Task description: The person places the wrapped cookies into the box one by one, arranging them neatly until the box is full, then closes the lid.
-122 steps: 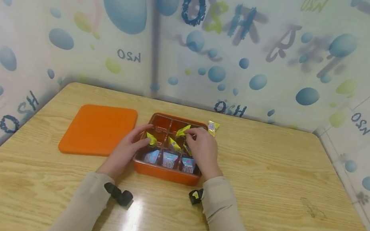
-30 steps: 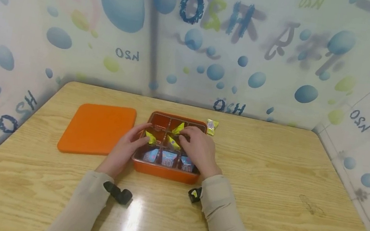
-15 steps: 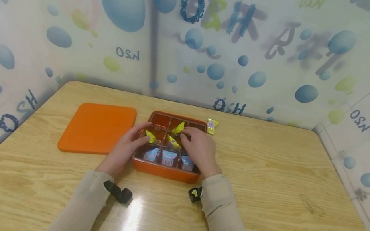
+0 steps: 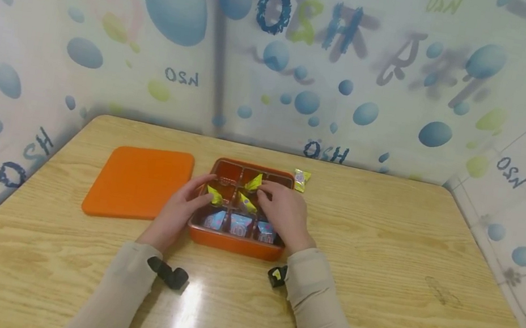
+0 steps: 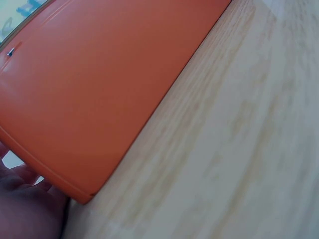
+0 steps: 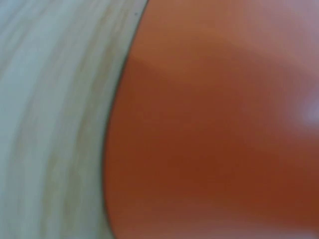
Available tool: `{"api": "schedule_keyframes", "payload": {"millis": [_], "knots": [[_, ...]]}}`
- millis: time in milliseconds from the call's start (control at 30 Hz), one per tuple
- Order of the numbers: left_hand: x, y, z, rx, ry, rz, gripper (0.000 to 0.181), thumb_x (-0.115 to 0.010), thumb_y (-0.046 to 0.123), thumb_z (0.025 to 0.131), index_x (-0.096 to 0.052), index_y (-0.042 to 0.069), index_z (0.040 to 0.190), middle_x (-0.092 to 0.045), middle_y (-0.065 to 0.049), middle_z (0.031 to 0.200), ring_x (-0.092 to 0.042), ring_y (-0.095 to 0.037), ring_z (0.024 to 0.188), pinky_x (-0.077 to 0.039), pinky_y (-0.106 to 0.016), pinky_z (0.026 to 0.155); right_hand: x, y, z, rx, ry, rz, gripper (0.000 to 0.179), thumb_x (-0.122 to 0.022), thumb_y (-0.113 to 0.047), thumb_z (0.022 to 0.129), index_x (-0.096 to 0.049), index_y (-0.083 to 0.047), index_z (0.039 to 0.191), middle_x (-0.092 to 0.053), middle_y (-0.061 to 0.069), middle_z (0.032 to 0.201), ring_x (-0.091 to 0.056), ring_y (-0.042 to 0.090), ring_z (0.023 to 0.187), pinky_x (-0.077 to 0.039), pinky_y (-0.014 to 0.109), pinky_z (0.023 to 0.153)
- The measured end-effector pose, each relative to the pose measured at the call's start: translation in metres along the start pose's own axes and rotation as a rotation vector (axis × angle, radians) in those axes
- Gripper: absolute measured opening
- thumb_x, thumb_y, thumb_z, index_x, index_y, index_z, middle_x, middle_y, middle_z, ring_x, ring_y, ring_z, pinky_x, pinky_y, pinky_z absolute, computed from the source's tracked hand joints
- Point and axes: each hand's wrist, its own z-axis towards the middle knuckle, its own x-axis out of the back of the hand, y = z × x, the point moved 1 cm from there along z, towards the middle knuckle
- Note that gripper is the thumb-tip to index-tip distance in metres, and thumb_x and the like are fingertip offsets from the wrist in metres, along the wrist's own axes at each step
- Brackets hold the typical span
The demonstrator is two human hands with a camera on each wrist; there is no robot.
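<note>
An orange divided box (image 4: 234, 244) with a clear-edged compartment insert stands on the wooden table. My left hand (image 4: 176, 212) holds its left side, the thumb reaching over the rim beside a yellow candy packet (image 4: 214, 196). With thumb and fingertips my right hand (image 4: 284, 208) pinches another yellow candy packet (image 4: 253, 181), upright at the back middle compartment. A yellow packet (image 4: 247, 203) lies in the centre compartment. Blue candy packets (image 4: 239, 225) fill the front row. The right hand covers part of the right column. In the left wrist view, fingers (image 5: 30, 174) lie along the box's side.
An orange lid (image 4: 138, 183) lies flat on the table left of the box. One loose yellow packet (image 4: 300, 180) lies by the box's back right corner. A patterned wall (image 4: 277, 74) rises behind the wooden table (image 4: 381, 263).
Since the oldest frame, the pinched packet has shifted slightly left and turned more upright, and the right hand has come to cover the right middle compartment. Over the last second almost nothing moves.
</note>
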Motion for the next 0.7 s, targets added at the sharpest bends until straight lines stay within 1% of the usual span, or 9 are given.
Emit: {"api": "schedule_keyframes", "payload": {"millis": [433, 700], "knots": [[-0.0001, 0.0009, -0.0008, -0.005, -0.007, -0.012, 0.046, -0.056, 0.028, 0.088, -0.042, 0.024, 0.132, -0.028, 0.007, 0.142, -0.018, -0.018, 0.132, -0.017, -0.044, 0.105, -0.0001, -0.0001, 0.0003, 0.006, 0.020, 0.004, 0.026, -0.052, -0.033, 0.088, -0.067, -0.021, 0.106, -0.061, -0.005, 0.112, -0.058, 0.013, 0.097, -0.047, 0.032, 0.080], [0.0005, 0.0002, -0.0003, -0.007, -0.008, -0.024, 0.047, -0.056, 0.027, 0.088, -0.042, 0.023, 0.132, -0.028, 0.007, 0.142, -0.017, -0.018, 0.133, -0.016, -0.044, 0.106, 0.0012, -0.0003, -0.0003, 0.001, 0.017, 0.031, 0.026, -0.052, -0.031, 0.088, -0.066, -0.022, 0.108, -0.062, -0.005, 0.109, -0.059, 0.011, 0.084, -0.048, 0.031, 0.074]]}}
